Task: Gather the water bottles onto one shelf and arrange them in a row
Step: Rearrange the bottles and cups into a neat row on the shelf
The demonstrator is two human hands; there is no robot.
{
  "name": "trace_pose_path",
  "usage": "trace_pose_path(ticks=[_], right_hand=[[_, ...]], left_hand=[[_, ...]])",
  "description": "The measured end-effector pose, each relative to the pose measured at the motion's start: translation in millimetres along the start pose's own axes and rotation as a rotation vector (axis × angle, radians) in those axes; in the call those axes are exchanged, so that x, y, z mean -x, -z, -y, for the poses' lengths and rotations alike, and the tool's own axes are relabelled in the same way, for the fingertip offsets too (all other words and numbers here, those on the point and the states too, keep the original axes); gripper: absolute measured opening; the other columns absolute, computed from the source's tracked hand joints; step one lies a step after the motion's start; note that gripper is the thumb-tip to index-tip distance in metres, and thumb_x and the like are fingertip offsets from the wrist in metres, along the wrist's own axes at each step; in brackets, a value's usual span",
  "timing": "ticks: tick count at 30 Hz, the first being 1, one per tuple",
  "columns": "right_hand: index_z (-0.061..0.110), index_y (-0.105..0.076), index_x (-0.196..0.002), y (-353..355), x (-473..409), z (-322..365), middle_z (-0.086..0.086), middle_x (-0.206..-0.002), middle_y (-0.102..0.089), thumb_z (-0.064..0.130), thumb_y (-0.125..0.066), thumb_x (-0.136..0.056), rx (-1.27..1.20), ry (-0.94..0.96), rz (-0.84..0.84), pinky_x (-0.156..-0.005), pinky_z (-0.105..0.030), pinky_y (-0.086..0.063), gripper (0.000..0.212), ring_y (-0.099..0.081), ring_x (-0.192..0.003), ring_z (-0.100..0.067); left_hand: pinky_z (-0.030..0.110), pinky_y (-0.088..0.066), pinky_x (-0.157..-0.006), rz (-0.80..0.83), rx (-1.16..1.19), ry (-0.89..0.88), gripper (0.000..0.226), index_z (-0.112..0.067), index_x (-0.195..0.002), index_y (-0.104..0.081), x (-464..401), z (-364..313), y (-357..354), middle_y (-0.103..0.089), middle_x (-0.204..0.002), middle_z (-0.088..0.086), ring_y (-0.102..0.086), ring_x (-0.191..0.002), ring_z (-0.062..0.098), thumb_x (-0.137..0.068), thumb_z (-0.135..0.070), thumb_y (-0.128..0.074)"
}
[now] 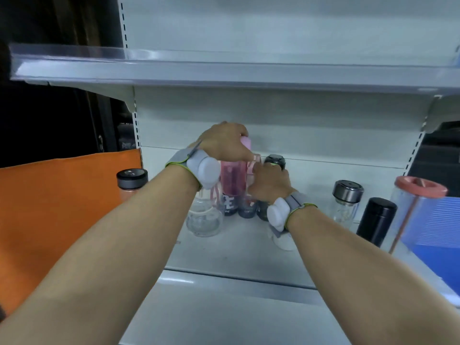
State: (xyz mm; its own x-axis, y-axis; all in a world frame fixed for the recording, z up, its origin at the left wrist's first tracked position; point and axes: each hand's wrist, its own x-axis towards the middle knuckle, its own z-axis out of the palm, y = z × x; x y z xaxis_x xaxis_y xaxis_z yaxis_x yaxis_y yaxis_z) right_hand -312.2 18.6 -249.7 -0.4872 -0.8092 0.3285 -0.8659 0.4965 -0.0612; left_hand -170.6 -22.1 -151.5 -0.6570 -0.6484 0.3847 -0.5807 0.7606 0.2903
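Note:
Several water bottles stand on the middle shelf [231, 250]. My left hand [224, 143] grips the top of a tall pink bottle [234, 180] from above. My right hand [270, 181] is closed around a dark bottle with a black cap [275, 160] right beside it. A clear glass bottle [204, 217] stands in front of the pink one, under my left wrist. To the right stand a clear bottle with a steel cap [347, 202], a black flask [377, 221] and a tall clear tumbler with a coral lid [418, 195]. At the far left is a bottle with a grey cap [132, 179].
An upper shelf [224, 73] overhangs the bottles. An orange panel [57, 210] stands at the left and a blue ribbed box [438, 235] at the right. A lower shelf [224, 317] juts out beneath my forearms.

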Motion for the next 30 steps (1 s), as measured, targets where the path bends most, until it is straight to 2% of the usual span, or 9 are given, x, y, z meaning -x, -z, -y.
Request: trace_pose_path(ticks=[2,5,8,11,15,18,23,27,30], right_hand=[[0.029,-0.052,-0.126,-4.4,5.1,-14.8,-0.001,-0.129,-0.053,0.042,-0.053,-0.082,0.137,-0.112,0.059,-0.096,-0.042,-0.031,0.046,-0.045,-0.123,-0.025],[0.031,-0.051,-0.130,-9.9,11.1,-32.5,0.001,-0.131,-0.051,0.040,-0.046,-0.093,0.182,-0.295,0.202,-0.102,-0.046,-0.031,0.038,-0.042,-0.126,-0.025],[0.027,-0.045,-0.139,-11.9,20.6,-62.9,-0.006,-0.134,-0.049,0.036,-0.058,-0.091,0.098,-0.129,0.318,-0.097,-0.045,-0.044,0.051,-0.051,-0.121,-0.032],[0.024,-0.045,-0.139,-13.1,31.9,-73.1,-0.010,-0.126,-0.052,0.025,-0.062,-0.089,0.096,-0.020,0.232,-0.083,-0.039,-0.049,0.052,-0.059,-0.110,-0.035],[0.028,-0.040,-0.145,-10.1,31.3,-66.6,-0.011,-0.135,-0.045,0.012,-0.056,-0.094,0.138,-0.069,0.285,-0.100,-0.051,-0.045,0.056,-0.052,-0.121,-0.042],[0.031,-0.039,-0.143,-6.5,31.6,-79.7,-0.011,-0.134,-0.046,0.010,-0.059,-0.090,0.115,-0.021,0.294,-0.096,-0.046,-0.048,0.061,-0.054,-0.118,-0.040],[0.034,-0.039,-0.138,-8.7,35.5,-76.8,-0.007,-0.133,-0.048,0.015,-0.053,-0.092,0.137,-0.064,0.244,-0.096,-0.045,-0.044,0.051,-0.050,-0.120,-0.035],[0.037,-0.039,-0.137,-14.6,32.9,-71.5,-0.004,-0.135,-0.047,0.023,-0.056,-0.090,0.202,-0.101,0.228,-0.096,-0.046,-0.034,0.052,-0.041,-0.127,-0.030],[0.036,-0.037,-0.141,-12.3,29.5,-67.0,-0.002,-0.143,-0.040,0.033,-0.059,-0.084,0.245,-0.098,0.270,-0.105,-0.048,-0.028,0.062,-0.029,-0.138,-0.029]], left_hand=[[0.030,-0.048,-0.091,0.121,-0.005,-0.058,0.061,-0.027,-0.131,-0.056,0.4,-13.3,-16.2,-0.054,-0.133,-0.003,-0.054,-0.114,0.020,-0.074,-0.038,-0.073],[0.025,-0.045,-0.079,0.262,-0.049,-0.097,0.053,-0.021,-0.130,-0.058,-1.4,-25.8,-55.4,-0.058,-0.127,-0.001,-0.058,-0.106,0.021,-0.079,-0.028,-0.071],[0.024,-0.046,-0.083,0.322,-0.058,-0.117,0.055,-0.015,-0.133,-0.057,-4.5,-30.0,-95.3,-0.059,-0.131,0.006,-0.058,-0.117,0.026,-0.081,-0.020,-0.072],[0.015,-0.033,-0.073,0.352,-0.046,-0.111,0.051,-0.008,-0.132,-0.058,-6.2,-27.4,-123.8,-0.060,-0.130,0.011,-0.058,-0.116,0.027,-0.083,-0.013,-0.072],[0.026,-0.045,-0.074,0.336,-0.035,-0.118,0.042,-0.012,-0.115,-0.067,-10.1,-25.1,-151.5,-0.069,-0.109,0.009,-0.066,-0.100,0.028,-0.075,-0.019,-0.077],[0.032,-0.053,-0.082,0.312,0.011,-0.079,0.041,-0.016,-0.115,-0.064,-11.9,-26.9,-161.3,-0.067,-0.106,0.005,-0.065,-0.098,0.026,-0.076,-0.021,-0.077],[0.033,-0.053,-0.079,0.326,-0.006,-0.098,0.032,-0.015,-0.111,-0.063,-14.3,-28.8,-165.8,-0.067,-0.103,0.006,-0.065,-0.095,0.027,-0.081,-0.022,-0.071],[0.014,-0.032,-0.055,0.296,0.046,-0.217,0.014,-0.008,-0.098,-0.065,-10.0,-25.3,-168.7,-0.059,-0.080,-0.002,-0.063,-0.080,0.018,-0.086,-0.015,-0.066],[0.012,-0.037,-0.064,0.326,0.178,-0.217,0.017,-0.005,-0.101,-0.063,-3.8,-25.9,-163.7,-0.063,-0.083,0.001,-0.061,-0.076,0.004,-0.085,-0.009,-0.069]])
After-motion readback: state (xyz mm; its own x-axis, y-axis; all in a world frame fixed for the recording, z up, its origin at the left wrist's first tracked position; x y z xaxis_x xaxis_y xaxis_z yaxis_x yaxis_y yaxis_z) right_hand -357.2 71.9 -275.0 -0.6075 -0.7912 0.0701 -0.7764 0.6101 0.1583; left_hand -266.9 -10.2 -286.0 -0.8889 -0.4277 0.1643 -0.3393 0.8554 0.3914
